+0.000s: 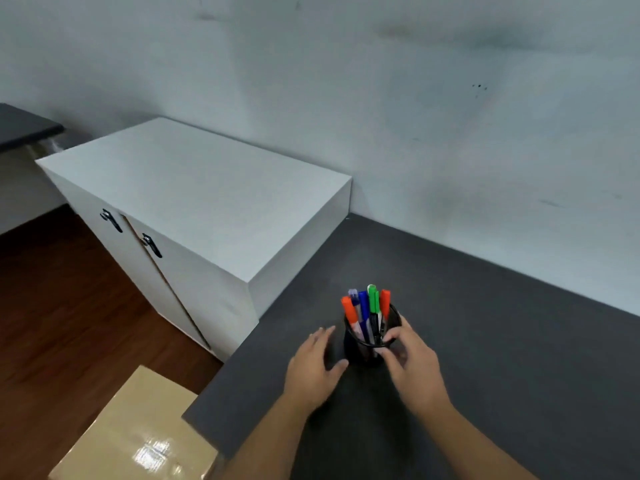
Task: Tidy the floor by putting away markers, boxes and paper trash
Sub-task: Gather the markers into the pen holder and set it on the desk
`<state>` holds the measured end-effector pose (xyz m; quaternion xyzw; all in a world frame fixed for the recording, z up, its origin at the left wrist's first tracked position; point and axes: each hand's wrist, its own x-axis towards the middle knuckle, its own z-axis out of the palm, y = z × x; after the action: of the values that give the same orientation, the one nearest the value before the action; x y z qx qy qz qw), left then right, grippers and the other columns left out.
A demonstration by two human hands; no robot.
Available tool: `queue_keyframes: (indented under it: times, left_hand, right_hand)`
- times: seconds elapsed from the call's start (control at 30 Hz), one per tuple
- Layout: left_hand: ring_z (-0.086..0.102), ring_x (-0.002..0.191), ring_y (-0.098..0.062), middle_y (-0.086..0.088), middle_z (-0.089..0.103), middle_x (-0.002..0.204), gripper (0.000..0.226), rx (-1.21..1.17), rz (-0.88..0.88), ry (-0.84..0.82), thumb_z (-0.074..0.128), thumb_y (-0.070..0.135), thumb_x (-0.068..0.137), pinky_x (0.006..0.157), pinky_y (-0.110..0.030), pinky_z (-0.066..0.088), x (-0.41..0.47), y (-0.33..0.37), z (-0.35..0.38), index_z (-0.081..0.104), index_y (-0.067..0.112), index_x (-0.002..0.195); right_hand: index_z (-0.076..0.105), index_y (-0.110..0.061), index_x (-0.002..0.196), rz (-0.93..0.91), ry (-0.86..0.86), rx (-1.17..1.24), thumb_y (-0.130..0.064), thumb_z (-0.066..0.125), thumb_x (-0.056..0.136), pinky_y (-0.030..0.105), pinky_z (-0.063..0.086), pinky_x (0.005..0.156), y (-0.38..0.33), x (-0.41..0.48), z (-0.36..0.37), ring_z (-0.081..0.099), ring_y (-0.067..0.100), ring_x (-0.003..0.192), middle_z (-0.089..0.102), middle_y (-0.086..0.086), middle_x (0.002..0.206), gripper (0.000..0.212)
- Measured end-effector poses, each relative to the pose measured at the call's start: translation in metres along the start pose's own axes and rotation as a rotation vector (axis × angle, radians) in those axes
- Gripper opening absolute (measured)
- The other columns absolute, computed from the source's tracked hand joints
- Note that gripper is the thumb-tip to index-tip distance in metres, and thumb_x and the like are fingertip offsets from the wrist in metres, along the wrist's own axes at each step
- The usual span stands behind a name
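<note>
While our left hand (313, 362) lies open just beside the cup (360, 355), fingers straight, we record our right hand (414, 362) pinching its rim. Coloured markers (367, 306) stand upright in the cup on the grey surface (485, 341); a cardboard box (131, 427) stands beside the surface's near corner.

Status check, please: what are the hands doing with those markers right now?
Left hand open beside cup. Right hand gripping cup rim. Markers upright inside, on desk. Nothing in the way.
</note>
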<state>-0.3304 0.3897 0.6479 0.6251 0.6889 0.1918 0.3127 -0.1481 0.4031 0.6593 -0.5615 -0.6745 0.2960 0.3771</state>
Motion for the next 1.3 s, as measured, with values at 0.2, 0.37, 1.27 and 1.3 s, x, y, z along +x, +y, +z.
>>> queue_keyframes:
  times: [0.2, 0.37, 1.27, 1.3]
  left_hand:
    - [-0.016, 0.144, -0.006, 0.019, -0.021, 0.15, 0.068, 0.453, 0.063, 0.059, 0.018, 0.074, 0.086, 0.118, -0.039, -0.008, 0.033, -0.02, 0.012, -0.006, 0.051, 0.146]
    - [0.031, 0.137, -0.013, 0.008, 0.044, 0.147, 0.072, 0.471, 0.055, 0.094, 0.031, 0.079, 0.079, 0.11, -0.038, 0.005, 0.057, -0.033, 0.022, 0.036, 0.044, 0.142]
    - [0.0, 0.148, -0.015, 0.006, 0.0, 0.162, 0.067, 0.422, -0.078, -0.169, 0.039, 0.058, 0.092, 0.12, -0.04, 0.007, 0.046, 0.009, -0.006, 0.009, 0.042, 0.15]
    - [0.006, 0.148, -0.017, 0.004, 0.007, 0.162, 0.065, 0.408, -0.06, -0.173, 0.04, 0.055, 0.094, 0.119, -0.04, 0.013, 0.039, 0.018, -0.009, 0.013, 0.038, 0.15]
  right_hand:
    - [0.055, -0.024, 0.085, -0.002, 0.072, 0.049, -0.003, 0.069, 0.079, 0.037, 0.05, 0.097, 0.017, 0.116, 0.013, 0.061, 0.016, 0.111, 0.058, -0.006, 0.123, 0.026]
    - [0.058, -0.014, 0.089, 0.051, 0.181, 0.05, -0.007, 0.068, 0.082, 0.016, 0.046, 0.084, 0.02, 0.223, 0.033, 0.06, 0.013, 0.099, 0.064, 0.003, 0.11, 0.014]
    - [0.054, -0.019, 0.119, 0.164, -0.289, -0.334, -0.025, 0.054, 0.091, 0.029, 0.037, 0.102, 0.051, 0.062, -0.004, 0.047, 0.019, 0.119, 0.056, 0.0, 0.126, 0.028]
    - [0.054, -0.02, 0.118, 0.18, -0.308, -0.375, -0.026, 0.054, 0.091, 0.029, 0.038, 0.102, 0.048, 0.044, -0.014, 0.047, 0.018, 0.119, 0.056, 0.0, 0.126, 0.027]
